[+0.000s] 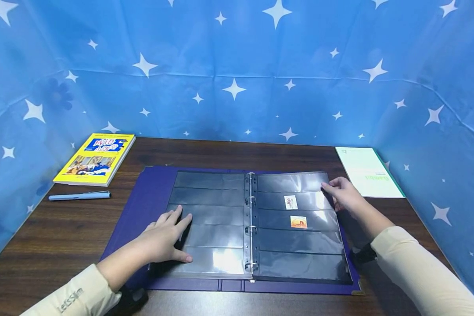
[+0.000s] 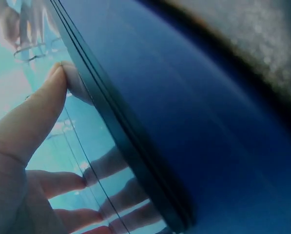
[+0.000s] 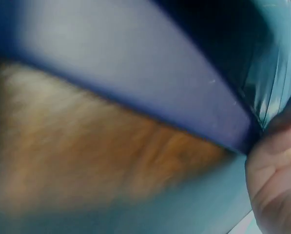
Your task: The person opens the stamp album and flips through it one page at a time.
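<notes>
A purple ring-binder stamp album (image 1: 128, 219) lies spread on the table, its black pages divided into clear strip pockets. Two small stamps sit in the right page (image 1: 300, 265): a whitish one (image 1: 290, 202) and an orange one (image 1: 298, 222) below it. My left hand (image 1: 159, 239) rests with spread fingers on the outer part of the left page (image 1: 213, 215); its thumb and fingers touch the glossy sheet in the left wrist view. At the right page's outer edge, near the top corner, my right hand (image 1: 345, 196) pinches the page, thumb on top and other fingers partly hidden.
Metal rings (image 1: 251, 229) run down the album's middle. A yellow book (image 1: 95, 160) and a light-blue pen (image 1: 80, 195) lie at the left. At the right back is a pale green notebook (image 1: 367, 171). A blue starry curtain (image 1: 237, 57) encloses the table's back and sides.
</notes>
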